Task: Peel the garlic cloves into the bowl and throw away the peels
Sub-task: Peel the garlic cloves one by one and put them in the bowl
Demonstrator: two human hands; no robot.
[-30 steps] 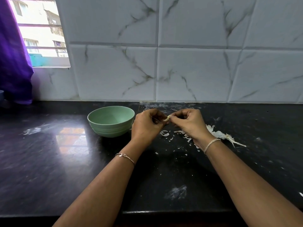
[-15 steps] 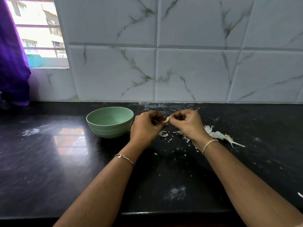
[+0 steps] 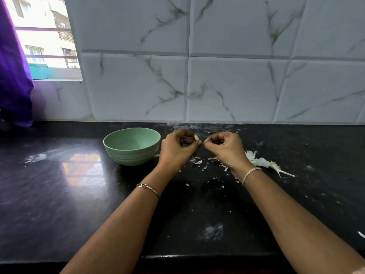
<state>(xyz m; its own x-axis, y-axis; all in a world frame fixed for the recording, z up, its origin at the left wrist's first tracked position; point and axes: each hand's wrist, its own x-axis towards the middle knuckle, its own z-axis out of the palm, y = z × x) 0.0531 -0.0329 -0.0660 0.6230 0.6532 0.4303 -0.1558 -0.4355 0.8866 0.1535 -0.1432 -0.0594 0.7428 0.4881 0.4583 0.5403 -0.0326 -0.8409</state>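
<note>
Two bare hands, both curled, raised just right of the bowl point(image 3: 132, 156).
Nearest the bowl, the left hand point(image 3: 178, 148) pinches a garlic clove point(image 3: 196, 137); beyond it, the right hand point(image 3: 227, 147) pinches a peel scrap point(image 3: 205, 142). Fingertips almost meet; forearms converge from the bowl's near side.

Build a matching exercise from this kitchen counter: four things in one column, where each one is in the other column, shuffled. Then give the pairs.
Things:
1. green bowl
2. garlic clove
3. peel scrap
4. peel pile

Places:
A. on the counter, right of the right hand
B. pinched by the left hand
C. on the counter, left of both hands
D. pinched by the right hand

Pairs: 1-C, 2-B, 3-D, 4-A.
</note>
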